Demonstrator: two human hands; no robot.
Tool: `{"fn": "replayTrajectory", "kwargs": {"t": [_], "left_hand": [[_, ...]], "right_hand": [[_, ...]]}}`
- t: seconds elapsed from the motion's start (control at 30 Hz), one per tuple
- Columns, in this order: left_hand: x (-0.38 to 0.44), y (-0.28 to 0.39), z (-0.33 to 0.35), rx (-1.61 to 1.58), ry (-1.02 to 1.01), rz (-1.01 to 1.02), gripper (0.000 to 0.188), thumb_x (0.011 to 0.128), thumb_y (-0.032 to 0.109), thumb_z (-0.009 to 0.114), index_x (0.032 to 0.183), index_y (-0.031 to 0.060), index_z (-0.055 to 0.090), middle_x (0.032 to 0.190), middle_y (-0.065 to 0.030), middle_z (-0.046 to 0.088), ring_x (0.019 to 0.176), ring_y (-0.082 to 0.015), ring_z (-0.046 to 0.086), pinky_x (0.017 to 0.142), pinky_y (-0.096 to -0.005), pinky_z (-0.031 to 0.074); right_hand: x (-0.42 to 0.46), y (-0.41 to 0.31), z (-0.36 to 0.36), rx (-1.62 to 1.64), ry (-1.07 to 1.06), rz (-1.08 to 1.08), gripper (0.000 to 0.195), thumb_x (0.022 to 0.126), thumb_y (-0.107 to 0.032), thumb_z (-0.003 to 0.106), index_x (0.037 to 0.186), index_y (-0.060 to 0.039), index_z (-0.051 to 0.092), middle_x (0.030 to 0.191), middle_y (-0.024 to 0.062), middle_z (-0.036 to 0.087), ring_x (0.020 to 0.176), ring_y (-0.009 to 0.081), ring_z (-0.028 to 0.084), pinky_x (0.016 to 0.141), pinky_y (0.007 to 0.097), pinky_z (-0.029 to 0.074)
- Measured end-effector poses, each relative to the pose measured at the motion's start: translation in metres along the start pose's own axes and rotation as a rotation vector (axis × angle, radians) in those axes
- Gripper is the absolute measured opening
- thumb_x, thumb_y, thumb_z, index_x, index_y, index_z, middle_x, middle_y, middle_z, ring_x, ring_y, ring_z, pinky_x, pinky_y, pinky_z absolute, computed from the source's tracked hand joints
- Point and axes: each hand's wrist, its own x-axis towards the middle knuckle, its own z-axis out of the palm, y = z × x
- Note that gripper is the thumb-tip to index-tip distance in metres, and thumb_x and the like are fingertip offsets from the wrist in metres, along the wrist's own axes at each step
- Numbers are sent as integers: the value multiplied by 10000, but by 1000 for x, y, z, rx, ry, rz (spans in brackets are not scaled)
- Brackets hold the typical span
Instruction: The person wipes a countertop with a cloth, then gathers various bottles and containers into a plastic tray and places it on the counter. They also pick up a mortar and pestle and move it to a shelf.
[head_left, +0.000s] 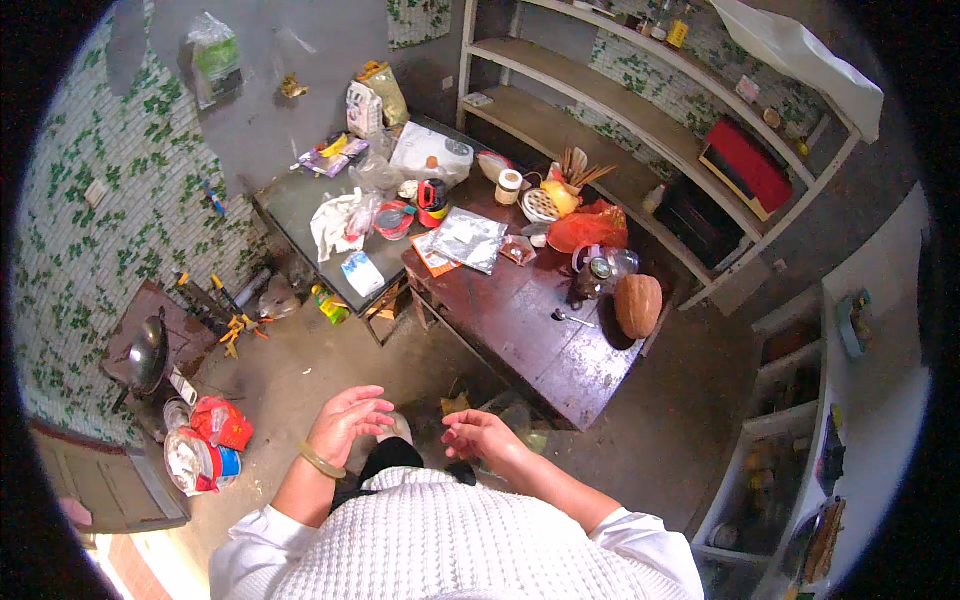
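Both hands are raised in front of my body and hold nothing. My left hand (351, 424), with a bangle (321, 461) on its wrist, has its fingers spread. Facing it across a gap, my right hand (482, 441) has loosely curled fingers that stand apart. Beyond the hands is a dark red wooden table (517, 341). On it lie a large orange-brown gourd or pumpkin (638, 306), a metal spoon (574, 320), a glass jar (596, 276) with a lid, a silver packet (469, 238) and a red mesh bag (589, 228).
A second, dark-topped table (289, 202) adjoins it, bearing bags, a thermos-like container (432, 201) and cloth (337, 225). Shelving (570, 67) lines the back wall; a cabinet (780, 420) stands right. On the floor at left are a wok (148, 356) and a bucket (193, 461).
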Motion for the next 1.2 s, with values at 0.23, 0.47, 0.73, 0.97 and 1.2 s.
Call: {"fn": "replayTrajectory", "kwargs": {"t": [0.23, 0.47, 0.73, 0.97, 1.2], "left_hand": [[90, 40, -26, 108, -180, -72, 347, 876, 170, 508, 1165, -12, 449, 1016, -150, 587, 857, -204, 611, 705, -270, 496], [167, 105, -99, 137, -211, -122, 339, 875, 182, 508, 1155, -5, 462, 1005, -138, 590, 843, -200, 611, 697, -269, 495], [232, 167, -168, 137, -187, -136, 336, 862, 193, 525, 1138, 7, 481, 994, -126, 598, 827, -195, 611, 686, -272, 484], [263, 162, -190, 53, -229, -213, 322, 865, 180, 525, 1140, 17, 484, 1006, -130, 601, 842, -211, 616, 693, -277, 490], [292, 173, -186, 111, -158, -210, 316, 877, 186, 514, 1146, 25, 480, 1016, -137, 597, 859, -217, 613, 706, -279, 486]], "right_hand": [[50, -33, 2, 108, 128, -101, 247, 877, -152, 502, 1083, -18, 491, 865, 83, 592, 699, 165, 592, 644, 271, 468], [136, -81, 53, 169, 201, -67, 228, 879, -143, 505, 1071, -21, 499, 856, 81, 589, 703, 170, 597, 640, 266, 469], [234, -131, 104, 144, 149, -72, 200, 879, -150, 511, 1047, -41, 514, 857, 67, 593, 678, 153, 598, 594, 252, 453], [260, -156, 96, 126, 201, -47, 241, 846, -138, 542, 1056, -25, 510, 862, 65, 601, 703, 160, 608, 627, 248, 470], [294, -182, 63, 117, 185, -48, 228, 850, -115, 507, 1059, -23, 506, 850, 79, 602, 680, 173, 602, 593, 250, 454]]}}
